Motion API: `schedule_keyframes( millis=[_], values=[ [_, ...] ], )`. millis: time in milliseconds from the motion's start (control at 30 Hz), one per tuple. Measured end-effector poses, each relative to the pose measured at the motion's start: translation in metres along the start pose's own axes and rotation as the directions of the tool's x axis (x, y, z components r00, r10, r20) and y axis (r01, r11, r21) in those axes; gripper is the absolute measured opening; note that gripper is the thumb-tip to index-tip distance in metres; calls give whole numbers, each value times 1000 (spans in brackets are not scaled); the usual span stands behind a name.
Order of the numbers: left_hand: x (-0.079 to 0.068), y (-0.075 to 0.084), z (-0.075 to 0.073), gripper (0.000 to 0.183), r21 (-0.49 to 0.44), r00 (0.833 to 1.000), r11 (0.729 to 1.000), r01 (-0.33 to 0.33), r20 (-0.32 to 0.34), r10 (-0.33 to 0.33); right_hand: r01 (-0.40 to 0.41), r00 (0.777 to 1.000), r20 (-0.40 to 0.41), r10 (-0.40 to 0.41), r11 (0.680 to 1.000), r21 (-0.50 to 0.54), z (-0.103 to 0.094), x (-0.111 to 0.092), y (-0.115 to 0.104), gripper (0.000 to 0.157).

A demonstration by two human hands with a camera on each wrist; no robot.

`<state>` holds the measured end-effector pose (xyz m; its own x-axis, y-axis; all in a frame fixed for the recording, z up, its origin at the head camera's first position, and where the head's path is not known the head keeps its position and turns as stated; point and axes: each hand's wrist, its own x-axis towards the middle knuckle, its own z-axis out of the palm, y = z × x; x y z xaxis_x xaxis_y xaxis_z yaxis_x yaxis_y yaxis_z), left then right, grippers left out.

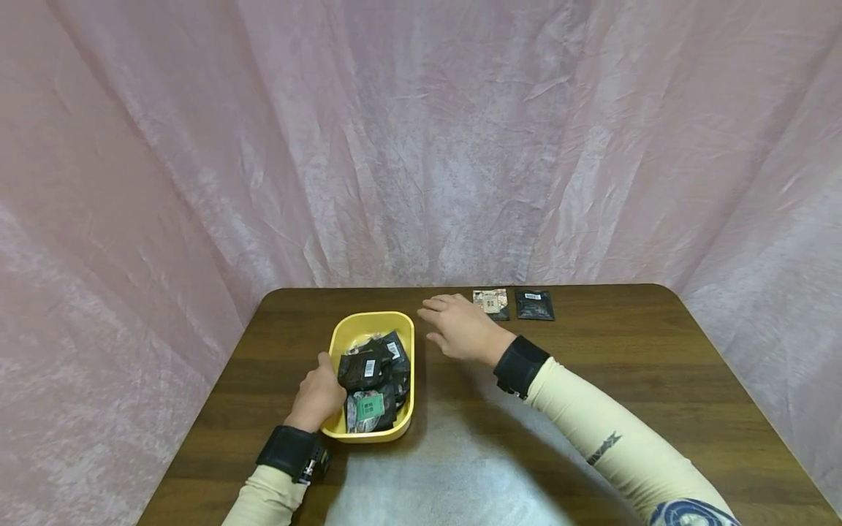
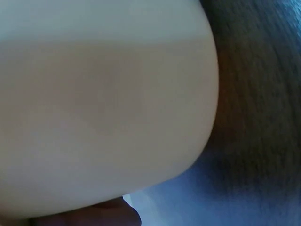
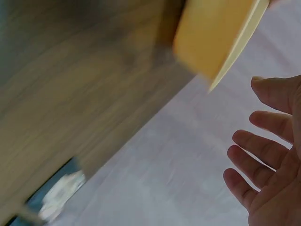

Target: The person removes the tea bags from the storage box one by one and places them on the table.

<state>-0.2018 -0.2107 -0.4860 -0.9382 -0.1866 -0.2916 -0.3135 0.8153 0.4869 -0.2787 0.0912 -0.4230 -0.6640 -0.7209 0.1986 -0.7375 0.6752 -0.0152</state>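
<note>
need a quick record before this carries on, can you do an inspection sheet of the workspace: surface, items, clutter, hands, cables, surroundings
Surface: brown wood-grain table, what looks like pale sheen toward the near side
Job's things: yellow bin holding several dark packets, one with a green label; a patterned packet and a black packet side by side near the far edge
Clutter: nothing seen
Left hand: at the bin's left rim, grip unclear
Right hand: fingers apart, holding nothing, between bin and patterned packet
Cables: nothing seen
Surroundings: pinkish curtain behind and at both sides
</note>
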Motion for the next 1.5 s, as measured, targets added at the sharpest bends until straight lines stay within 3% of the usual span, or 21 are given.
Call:
schedule_keyframes(
  millis=[333, 633, 900, 1167, 1500],
  values=[
    [3, -1, 0, 65, -7, 1000, 1000, 2, 8, -2, 194, 975, 100, -196, 981, 30, 15, 32, -56, 56],
    [4, 0, 0, 60, 17, 1000, 1000, -16, -4, 16, 194, 941, 270, -203, 979, 59, 36, 45, -79, 68],
    [0, 2, -1, 62, 26, 1000, 999, -25, -2, 25, 163, 914, 366, -175, 985, 63, 50, 51, -96, 71],
    [-1, 5, -1, 64, 19, 1000, 1000, -18, 12, 17, 160, 924, 351, -154, 987, 11, 56, 55, -99, 66],
    [-2, 7, -6, 60, 31, 1000, 999, -31, 5, 31, 194, 951, 248, -183, 981, -21, 63, 56, -98, 47]
  ],
)
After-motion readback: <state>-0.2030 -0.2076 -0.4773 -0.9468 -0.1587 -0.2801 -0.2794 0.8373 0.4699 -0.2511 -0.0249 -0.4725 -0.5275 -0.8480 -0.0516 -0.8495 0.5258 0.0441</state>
